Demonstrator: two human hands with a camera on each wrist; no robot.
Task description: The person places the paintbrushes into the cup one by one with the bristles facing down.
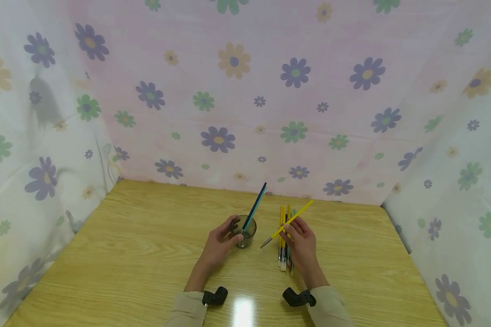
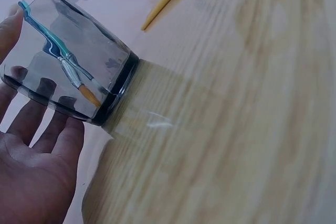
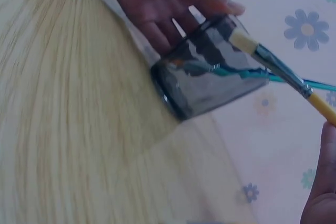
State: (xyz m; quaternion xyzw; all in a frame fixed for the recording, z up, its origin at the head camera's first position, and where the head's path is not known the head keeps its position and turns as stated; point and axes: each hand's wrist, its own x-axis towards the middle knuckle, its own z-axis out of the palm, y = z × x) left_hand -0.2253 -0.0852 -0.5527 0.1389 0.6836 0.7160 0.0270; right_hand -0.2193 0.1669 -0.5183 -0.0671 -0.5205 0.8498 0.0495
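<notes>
My left hand (image 1: 217,245) holds a smoky clear glass (image 1: 249,234), its fingers on one side and the thumb near the rim. Two slim paintbrushes (image 1: 255,206), one dark blue and one teal, lean inside; the left wrist view shows orange-brown bristles (image 2: 89,96) near the glass bottom. Between thumb and fingers, my right hand (image 1: 304,245) pinches a yellow paintbrush (image 1: 302,210), slanted with its bristle end down toward the glass. Pale, flat bristles (image 3: 244,41) show in the right wrist view. Under the right hand lies a row of paintbrushes (image 1: 283,259), partly hidden by it.
A wood-grain table (image 1: 147,236) lies beneath everything. Flowered cloth (image 1: 262,91) hangs behind the table and along both sides. A black wrist mount (image 1: 215,296) sits on the left sleeve, and another mount (image 1: 298,298) is on the right.
</notes>
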